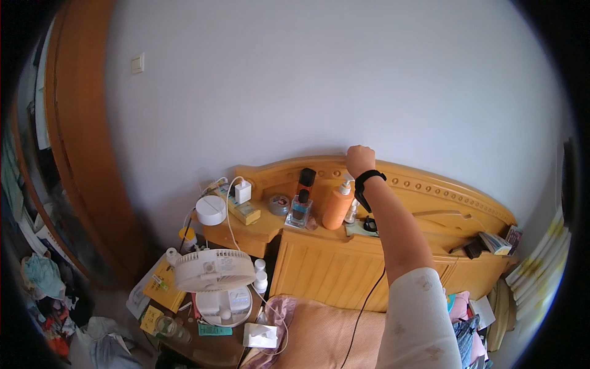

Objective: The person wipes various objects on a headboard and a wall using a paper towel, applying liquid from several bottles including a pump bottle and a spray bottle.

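Observation:
My right hand [361, 159] reaches up to the top rail of the wooden headboard [322, 160], against the wall. Its fingers are curled and face away, so whatever may be inside them is hidden. A black band circles the wrist. Just below and left of the hand stands an orange pump bottle [338, 207] on the headboard shelf. A small clear pump bottle [351, 214] is partly hidden behind it. Farther left are a glass perfume bottle [299, 213] and a dark-capped bottle [305, 181]. My left hand is out of view.
A white fan [214, 272], a tissue pack [260, 335] and a glass jar [173, 328] crowd the bedside table. A black cable [368, 302] hangs over the headboard panel onto the woven mat [327, 332]. Clothes [465, 323] are heaped at right.

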`<state>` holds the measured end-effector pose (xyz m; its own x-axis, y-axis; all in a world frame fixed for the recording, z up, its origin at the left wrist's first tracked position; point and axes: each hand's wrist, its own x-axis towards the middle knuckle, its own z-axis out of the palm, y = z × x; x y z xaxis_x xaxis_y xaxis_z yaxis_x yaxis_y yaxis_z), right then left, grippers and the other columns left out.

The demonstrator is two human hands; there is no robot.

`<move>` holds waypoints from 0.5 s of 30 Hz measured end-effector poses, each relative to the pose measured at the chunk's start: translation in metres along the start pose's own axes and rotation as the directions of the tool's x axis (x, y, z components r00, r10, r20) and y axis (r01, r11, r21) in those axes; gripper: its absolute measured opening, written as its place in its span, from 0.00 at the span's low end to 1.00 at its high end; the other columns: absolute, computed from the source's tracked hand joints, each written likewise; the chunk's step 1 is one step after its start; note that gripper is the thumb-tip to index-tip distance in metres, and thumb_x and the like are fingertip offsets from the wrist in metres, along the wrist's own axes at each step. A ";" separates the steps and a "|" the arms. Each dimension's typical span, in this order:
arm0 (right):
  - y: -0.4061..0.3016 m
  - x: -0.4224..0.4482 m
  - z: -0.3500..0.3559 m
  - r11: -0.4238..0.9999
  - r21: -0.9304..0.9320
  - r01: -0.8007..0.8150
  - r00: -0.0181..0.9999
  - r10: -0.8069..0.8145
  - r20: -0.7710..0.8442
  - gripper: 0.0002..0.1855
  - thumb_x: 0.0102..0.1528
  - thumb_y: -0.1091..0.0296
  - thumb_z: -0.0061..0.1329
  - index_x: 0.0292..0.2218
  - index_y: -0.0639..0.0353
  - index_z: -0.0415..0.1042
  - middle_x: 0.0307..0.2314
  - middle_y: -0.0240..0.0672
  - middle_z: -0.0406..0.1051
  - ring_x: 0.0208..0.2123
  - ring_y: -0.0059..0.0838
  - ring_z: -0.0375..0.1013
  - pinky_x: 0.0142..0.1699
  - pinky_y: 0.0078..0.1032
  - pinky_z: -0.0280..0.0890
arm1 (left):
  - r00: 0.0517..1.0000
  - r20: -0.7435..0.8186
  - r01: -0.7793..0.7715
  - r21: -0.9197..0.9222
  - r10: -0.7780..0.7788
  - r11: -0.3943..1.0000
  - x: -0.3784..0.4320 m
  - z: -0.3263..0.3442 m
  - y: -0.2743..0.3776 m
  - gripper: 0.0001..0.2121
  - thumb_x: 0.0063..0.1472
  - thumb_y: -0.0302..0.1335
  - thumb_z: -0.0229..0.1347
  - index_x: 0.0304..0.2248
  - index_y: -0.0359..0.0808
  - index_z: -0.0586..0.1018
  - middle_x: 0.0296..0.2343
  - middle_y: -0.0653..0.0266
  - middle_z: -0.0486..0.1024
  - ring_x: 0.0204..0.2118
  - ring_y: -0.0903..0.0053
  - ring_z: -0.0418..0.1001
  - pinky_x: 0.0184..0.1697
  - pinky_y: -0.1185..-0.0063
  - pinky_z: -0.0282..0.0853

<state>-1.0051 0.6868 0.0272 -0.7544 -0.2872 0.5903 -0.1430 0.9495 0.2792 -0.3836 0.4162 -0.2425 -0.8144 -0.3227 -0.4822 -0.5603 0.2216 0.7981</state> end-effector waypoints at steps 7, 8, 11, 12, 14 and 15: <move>-0.051 0.012 0.006 0.999 -0.035 0.034 0.999 -0.034 0.007 0.06 0.46 0.72 0.45 0.24 0.57 0.75 0.24 0.41 0.74 0.29 0.40 0.75 0.33 0.32 0.69 | 0.999 -0.029 0.033 -0.094 -0.036 0.995 -0.004 0.000 -0.010 0.19 0.64 0.34 0.45 0.52 0.37 0.64 0.43 0.56 0.71 0.47 0.67 0.68 0.47 0.71 0.64; -0.061 0.013 0.003 0.999 -0.036 0.031 0.999 -0.030 0.025 0.06 0.47 0.72 0.45 0.24 0.57 0.75 0.24 0.40 0.74 0.29 0.39 0.75 0.33 0.31 0.69 | 0.999 -0.039 -0.027 -0.111 0.023 0.993 0.000 0.000 -0.024 0.19 0.63 0.33 0.45 0.52 0.36 0.64 0.42 0.56 0.72 0.45 0.68 0.69 0.46 0.72 0.65; -0.097 0.015 0.005 0.999 -0.031 0.045 0.999 -0.044 0.027 0.06 0.47 0.71 0.45 0.25 0.56 0.75 0.25 0.39 0.74 0.30 0.38 0.74 0.34 0.29 0.69 | 0.993 -0.096 -0.068 -0.052 0.063 0.996 0.003 -0.003 -0.049 0.18 0.63 0.32 0.46 0.50 0.35 0.66 0.39 0.57 0.73 0.41 0.69 0.71 0.43 0.74 0.67; -0.108 0.017 0.007 0.998 -0.036 0.044 0.999 -0.044 0.011 0.07 0.48 0.71 0.45 0.25 0.56 0.76 0.25 0.38 0.74 0.30 0.38 0.74 0.34 0.29 0.69 | 0.993 -0.101 -0.064 -0.063 0.057 0.996 0.004 -0.004 -0.054 0.18 0.63 0.32 0.46 0.50 0.35 0.66 0.39 0.57 0.73 0.41 0.69 0.71 0.43 0.74 0.67; -0.128 0.019 0.008 0.997 -0.036 0.075 0.997 -0.074 0.038 0.07 0.48 0.71 0.45 0.25 0.55 0.76 0.26 0.38 0.74 0.31 0.38 0.74 0.35 0.29 0.68 | 0.995 -0.087 -0.040 0.024 0.042 0.999 0.003 -0.008 -0.058 0.17 0.62 0.32 0.47 0.49 0.35 0.67 0.36 0.58 0.74 0.38 0.71 0.72 0.41 0.75 0.67; -0.138 0.020 0.008 0.995 -0.036 0.094 0.994 -0.092 0.067 0.07 0.48 0.70 0.45 0.26 0.55 0.76 0.26 0.38 0.75 0.32 0.38 0.74 0.36 0.29 0.68 | 0.995 -0.090 -0.036 0.014 0.037 0.999 0.001 -0.009 -0.058 0.17 0.62 0.32 0.47 0.49 0.35 0.67 0.36 0.58 0.74 0.38 0.71 0.72 0.41 0.75 0.67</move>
<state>-1.0053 0.5508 -0.0059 -0.7793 -0.3641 0.5101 -0.1905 0.9130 0.3607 -0.3509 0.3949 -0.2857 -0.8178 -0.3961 -0.4174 -0.5326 0.2463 0.8097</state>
